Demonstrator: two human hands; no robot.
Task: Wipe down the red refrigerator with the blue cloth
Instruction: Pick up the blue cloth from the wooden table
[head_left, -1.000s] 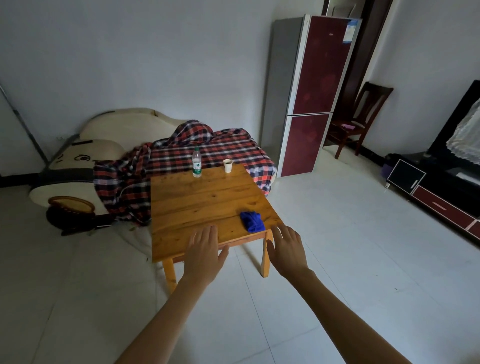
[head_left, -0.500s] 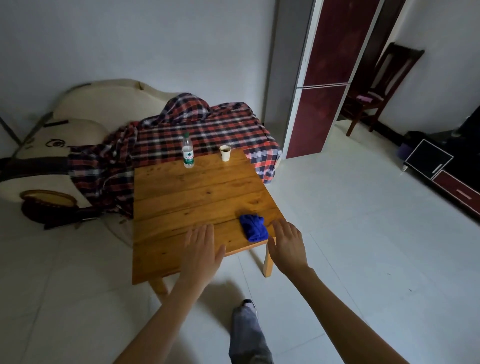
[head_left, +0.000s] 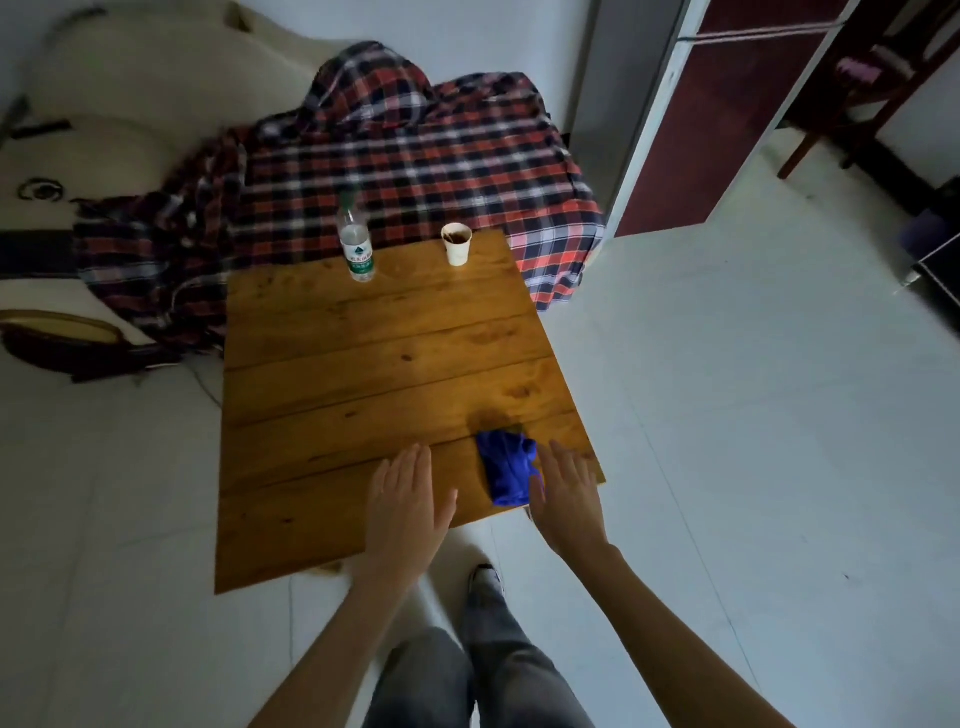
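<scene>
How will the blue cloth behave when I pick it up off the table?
The blue cloth lies bunched in soft folds, so it will probably sag and unfold, not hold shape. The dark patch on the table beside it hints it may be damp, so slightly heavier.

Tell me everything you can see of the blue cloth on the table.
The blue cloth is a deep-blue, soft-looking fabric, crumpled into a small bunch, not spread flat. It lies on the wooden table by its near right corner, just short of a dark stain in the wood. The open right hand is at its right edge; nothing grips it.
</scene>
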